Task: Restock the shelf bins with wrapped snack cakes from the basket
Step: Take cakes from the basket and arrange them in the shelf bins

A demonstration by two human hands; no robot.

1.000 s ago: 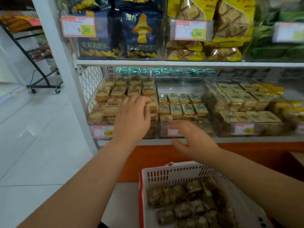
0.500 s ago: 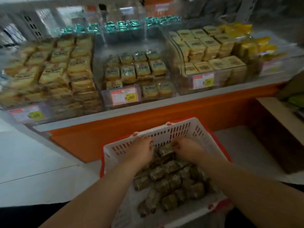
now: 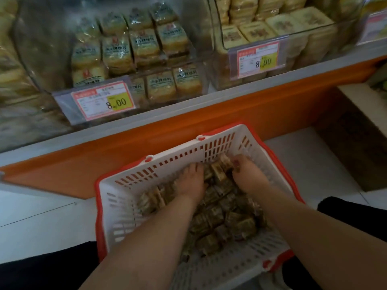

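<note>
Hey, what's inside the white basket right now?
The basket holds a heap of dark wrapped snack cakes, with the left hand and right hand dug in. Both arms cover cakes beneath them.

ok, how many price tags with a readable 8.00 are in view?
2: red-bordered price tag on the clear plastic centre bin; second tag on the bin to its right. A third at the right edge is cut off, unreadable.
</note>
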